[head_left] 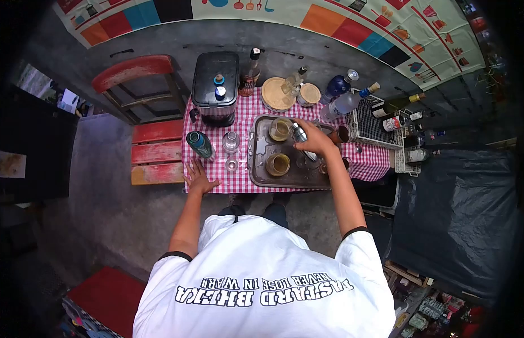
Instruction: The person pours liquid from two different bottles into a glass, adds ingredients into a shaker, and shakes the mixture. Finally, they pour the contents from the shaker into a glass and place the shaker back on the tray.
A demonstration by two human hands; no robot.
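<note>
A makeshift outdoor bar: bottles crowd a checkered table.

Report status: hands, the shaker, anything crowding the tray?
Right hand gripping metal shaker, tilted over tray. Left hand flat on checked tablecloth, empty. Two glasses of amber liquid on tray close by the shaker.

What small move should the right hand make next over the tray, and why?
Probably tip the metal shaker a little further toward the upper glass. The right hand holds the shaker over the tray, its end close to that glass, while the lower glass sits apart from it. The left hand rests flat on the checked tablecloth, so it seems only to steady.
</note>
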